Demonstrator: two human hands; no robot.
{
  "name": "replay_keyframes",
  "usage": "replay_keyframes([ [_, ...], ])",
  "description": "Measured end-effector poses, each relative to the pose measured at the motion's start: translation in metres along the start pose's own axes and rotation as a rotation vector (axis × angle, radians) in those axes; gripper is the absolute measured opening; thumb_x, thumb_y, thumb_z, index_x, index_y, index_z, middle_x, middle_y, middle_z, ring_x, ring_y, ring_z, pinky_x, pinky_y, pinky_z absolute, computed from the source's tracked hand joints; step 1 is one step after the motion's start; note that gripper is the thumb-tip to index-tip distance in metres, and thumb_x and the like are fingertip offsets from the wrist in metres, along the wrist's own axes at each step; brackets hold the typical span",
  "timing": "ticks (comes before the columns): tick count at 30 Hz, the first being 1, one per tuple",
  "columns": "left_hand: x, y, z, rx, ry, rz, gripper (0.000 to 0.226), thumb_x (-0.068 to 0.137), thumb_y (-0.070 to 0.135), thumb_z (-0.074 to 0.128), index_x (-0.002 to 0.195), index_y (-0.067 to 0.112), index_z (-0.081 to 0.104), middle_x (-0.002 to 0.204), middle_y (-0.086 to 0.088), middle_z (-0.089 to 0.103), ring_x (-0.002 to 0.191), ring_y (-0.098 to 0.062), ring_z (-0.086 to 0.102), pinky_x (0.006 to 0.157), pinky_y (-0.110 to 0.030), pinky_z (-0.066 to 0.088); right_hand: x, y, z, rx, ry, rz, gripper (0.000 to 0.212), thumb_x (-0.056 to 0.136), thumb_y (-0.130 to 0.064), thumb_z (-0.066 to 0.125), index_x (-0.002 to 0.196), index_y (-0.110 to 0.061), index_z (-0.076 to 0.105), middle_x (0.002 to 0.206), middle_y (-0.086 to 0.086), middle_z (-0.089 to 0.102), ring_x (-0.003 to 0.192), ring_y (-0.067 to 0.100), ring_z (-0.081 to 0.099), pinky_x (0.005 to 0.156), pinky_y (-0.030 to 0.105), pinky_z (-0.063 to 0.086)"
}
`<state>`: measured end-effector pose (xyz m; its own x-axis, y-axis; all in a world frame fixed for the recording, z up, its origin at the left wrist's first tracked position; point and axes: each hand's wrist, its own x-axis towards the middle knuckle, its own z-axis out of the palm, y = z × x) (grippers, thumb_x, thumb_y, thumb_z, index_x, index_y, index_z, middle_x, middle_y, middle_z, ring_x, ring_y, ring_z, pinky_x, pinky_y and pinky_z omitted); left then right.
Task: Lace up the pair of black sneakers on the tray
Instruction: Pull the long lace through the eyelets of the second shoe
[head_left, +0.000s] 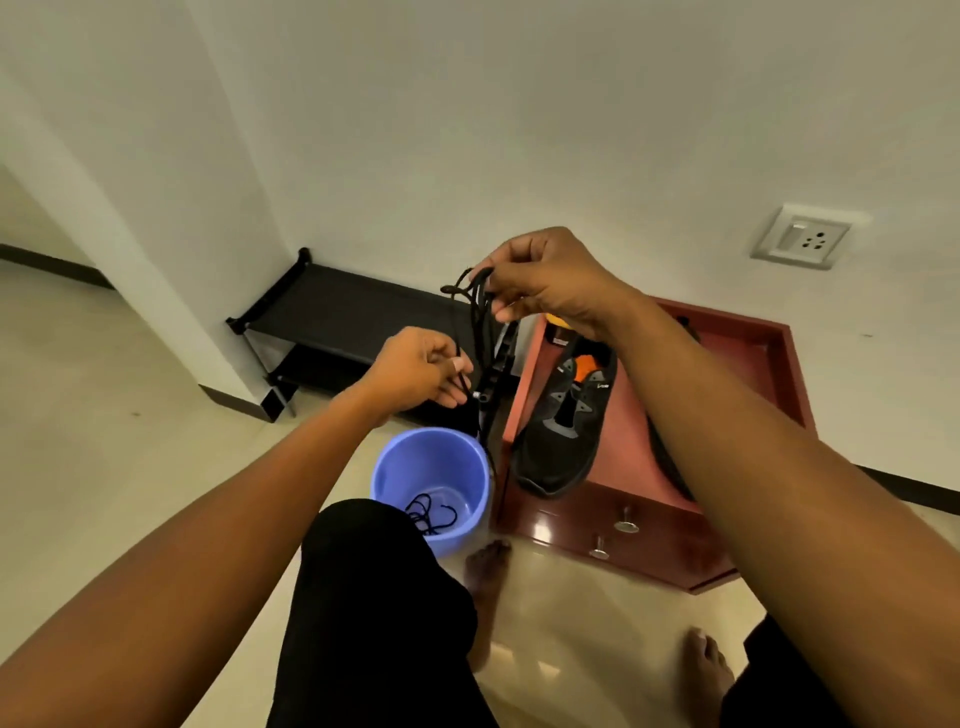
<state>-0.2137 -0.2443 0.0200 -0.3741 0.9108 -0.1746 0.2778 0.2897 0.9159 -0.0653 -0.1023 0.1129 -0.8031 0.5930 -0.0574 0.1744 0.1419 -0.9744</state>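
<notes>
One red tray (753, 364) on the floor carries two black sneakers: one sneaker (561, 436) in plain sight and seemingly unlaced, and a second sneaker (666, 457) that shows only as a dark edge behind the right forearm. Just left of the tray stands one blue bucket (395, 467) with one spare lace (431, 514) in it. The right hand (545, 280) has its grip pinched on one bunched black lace (480, 312) and the left hand (421, 371) pinches a lower strand, so by my judgement the bunch could knot when drawn apart, or the strand could slip and fall into the bucket.
</notes>
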Motion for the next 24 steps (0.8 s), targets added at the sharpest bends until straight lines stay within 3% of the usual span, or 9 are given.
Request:
replay_keyframes([
  [4, 0.006, -0.028, -0.022, -0.101, 0.065, -0.073, 0.015, 0.103, 0.001, 0.058, 0.095, -0.007, 0.067, 0.088, -0.029, 0.072, 0.072, -0.030, 0.075, 0.062, -0.030, 0.063, 0.025, 0.047, 0.032, -0.173, -0.084, 0.128, 0.015, 0.094, 0.003, 0.067, 0.106, 0.011, 0.071, 0.069, 0.000, 0.075, 0.066, 0.018, 0.074, 0.063, 0.028, 0.063],
  [11, 0.020, -0.096, -0.031, -0.006, 0.122, -0.255, 0.008, 0.098, -0.002, 0.064, 0.092, -0.004, 0.069, 0.080, -0.024, 0.074, 0.070, -0.030, 0.076, 0.069, -0.038, 0.065, 0.065, 0.134, 0.094, -0.464, -0.264, 0.286, 0.008, 0.096, -0.002, 0.070, 0.102, 0.001, 0.074, 0.088, 0.020, 0.077, 0.075, 0.026, 0.079, 0.065, 0.031, 0.065],
  [15, 0.034, -0.132, -0.029, 0.040, 0.102, -0.361, 0.013, 0.097, -0.003, 0.065, 0.084, -0.001, 0.066, 0.079, -0.025, 0.073, 0.066, -0.026, 0.075, 0.066, -0.035, 0.065, 0.087, 0.174, 0.118, -0.543, -0.340, 0.358, 0.013, 0.096, 0.001, 0.066, 0.105, 0.006, 0.073, 0.092, 0.026, 0.076, 0.079, 0.030, 0.079, 0.072, 0.036, 0.066],
  [18, 0.041, -0.155, -0.028, 0.129, 0.099, -0.431, 0.004, 0.091, -0.004, 0.071, 0.087, -0.004, 0.071, 0.082, -0.025, 0.075, 0.073, -0.027, 0.077, 0.074, -0.038, 0.065, 0.094, 0.197, 0.131, -0.601, -0.419, 0.413, 0.020, 0.095, 0.008, 0.061, 0.112, 0.008, 0.072, 0.098, 0.031, 0.074, 0.081, 0.035, 0.078, 0.075, 0.042, 0.066],
  [24, 0.044, -0.168, -0.028, 0.237, 0.057, -0.497, 0.011, 0.089, -0.005, 0.069, 0.088, 0.004, 0.075, 0.087, -0.017, 0.077, 0.077, -0.023, 0.078, 0.065, -0.025, 0.063, 0.099, 0.223, 0.144, -0.699, -0.499, 0.441, 0.028, 0.095, 0.004, 0.063, 0.122, 0.009, 0.068, 0.102, 0.032, 0.073, 0.080, 0.037, 0.077, 0.078, 0.047, 0.066],
])
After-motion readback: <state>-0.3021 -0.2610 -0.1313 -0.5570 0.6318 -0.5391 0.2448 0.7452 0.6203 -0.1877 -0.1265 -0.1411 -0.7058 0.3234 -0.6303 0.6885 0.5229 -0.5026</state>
